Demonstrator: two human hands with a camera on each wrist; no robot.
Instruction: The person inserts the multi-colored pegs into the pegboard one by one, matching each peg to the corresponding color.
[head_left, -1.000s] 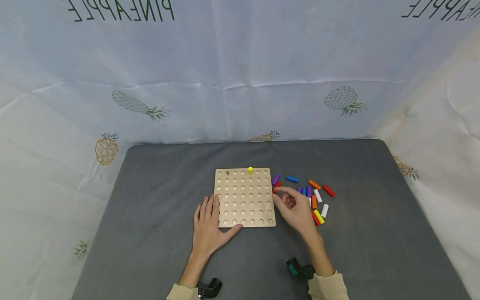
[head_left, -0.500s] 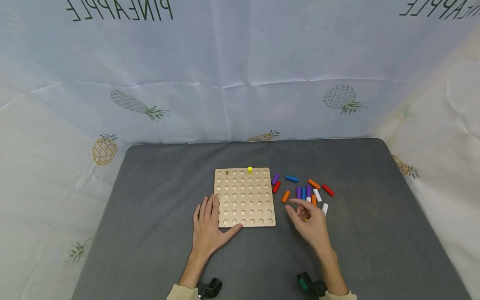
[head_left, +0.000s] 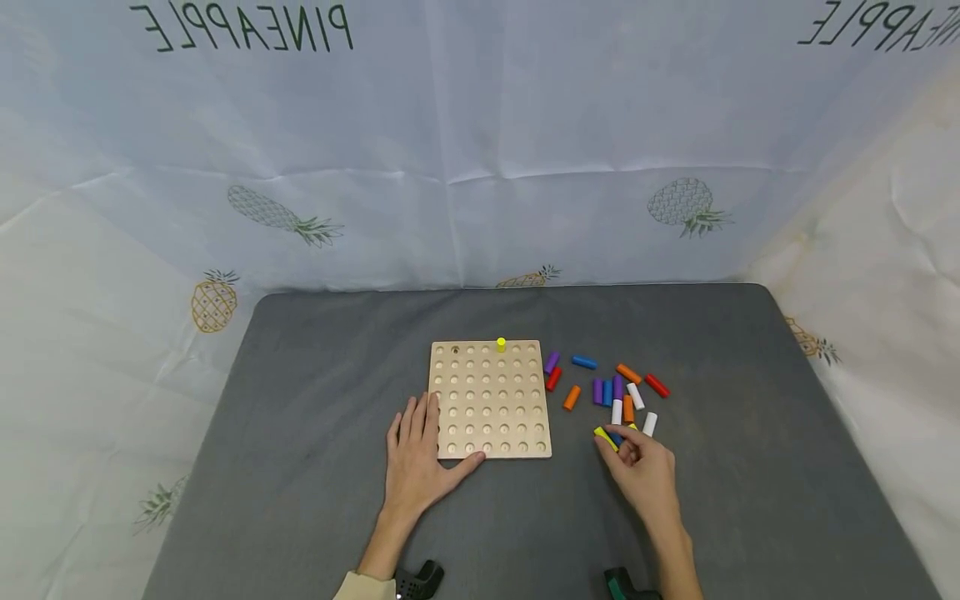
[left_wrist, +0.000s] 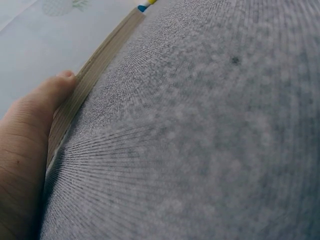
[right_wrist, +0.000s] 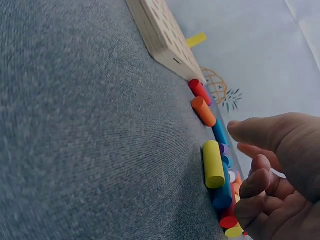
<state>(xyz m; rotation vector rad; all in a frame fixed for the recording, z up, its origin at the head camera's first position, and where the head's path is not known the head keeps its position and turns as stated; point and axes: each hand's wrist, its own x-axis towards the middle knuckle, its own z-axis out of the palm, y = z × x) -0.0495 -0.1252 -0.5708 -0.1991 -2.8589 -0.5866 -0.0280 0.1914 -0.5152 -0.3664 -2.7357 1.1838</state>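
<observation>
Just pulled the right hand [head_left: 647,475] back from the right edge of the pegboard [head_left: 495,402] – now low over the near end of the loose pegs [head_left: 597,392]. Uncovered on the way: an orange peg [head_left: 572,397], lying by itself btwn pegboard and pile. Now also in plain view: a yellow peg [right_wrist: 214,162], flat on the tabletop [head_left: 337,375] w/ a blue peg [right_wrist: 223,197] just beside, poss. touching. Reads as work on the loose pegs for the moment, w/ no progress on the pegboard: only one upright yellow peg [head_left: 501,344] in the far row, same as a sec ago.

Re pose: coming in from the near right, w/ right forearm angled fwd and a bit left. Right thumb and forefinger parted around and above the yellow peg, other fingers curled in; no clear pinch, and can't tell re light contact.

Kept the left hand [head_left: 416,471] as before – spread at the pegboard's near-left corner, w/ fingers along the left edge and thumb out against the near side. Prob. steadying, not gripping.
</observation>
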